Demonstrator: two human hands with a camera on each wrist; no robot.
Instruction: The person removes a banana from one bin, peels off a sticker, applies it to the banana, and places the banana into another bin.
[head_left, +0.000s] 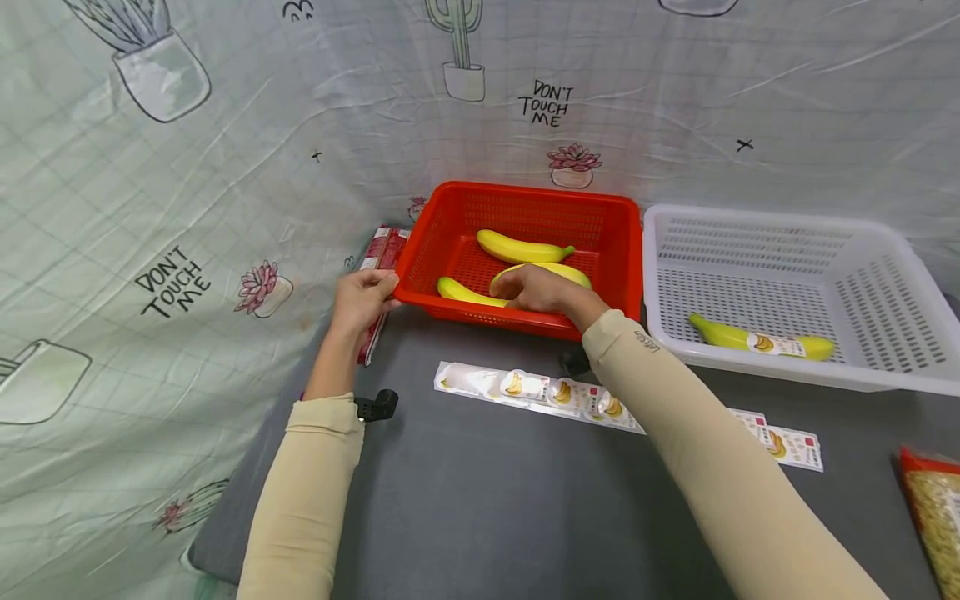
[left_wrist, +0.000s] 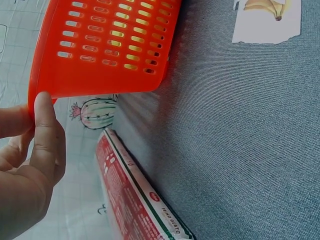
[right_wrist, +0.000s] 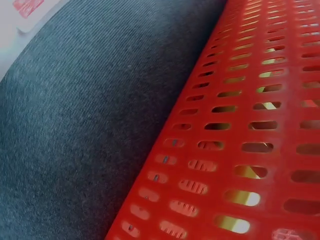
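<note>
- Head: from above, facing forward and down, farthest off; red basket (head_left: 540,215) at upper centre.
- Left wrist: close, red basket's corner at upper left; shares the red packet (left_wrist: 132,200), lower middle, with the head view.
- Right wrist: nearest, facing the red basket's perforated wall (right_wrist: 230,157), which fills the right side.

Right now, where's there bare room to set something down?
The gray tabletop between left sleeve and right sleeve, nearer than the banana-sticker strip; also inside the white basket behind its stickered banana. Crowded: the red basket, with three bananas and your right hand.
</note>
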